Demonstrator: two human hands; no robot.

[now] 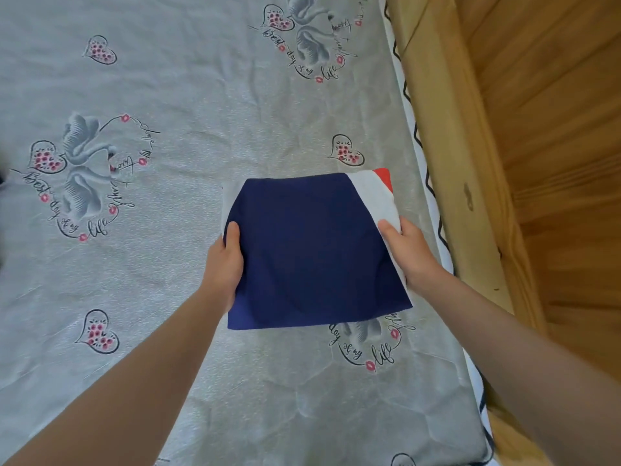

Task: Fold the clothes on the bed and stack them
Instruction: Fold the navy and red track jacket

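Both hands, left hand (225, 260) and right hand (406, 253), grip opposite side edges of a folded navy cloth garment with white-and-red corner (312, 250) above the grey printed bedsheet (168, 95). Folding looks finished; likely next step is setting it flat, square, to begin the stack.

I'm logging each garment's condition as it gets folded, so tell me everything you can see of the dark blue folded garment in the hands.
The folded garment is a flat, roughly rectangular packet of soft-looking fabric, navy blue on top, with a white band and a red corner showing at its far right. The left hand grips its left edge, thumb on top; the right hand grips its right edge at the white band. It is over the grey printed bedsheet, near the bed's right side; whether it touches the sheet is unclear.
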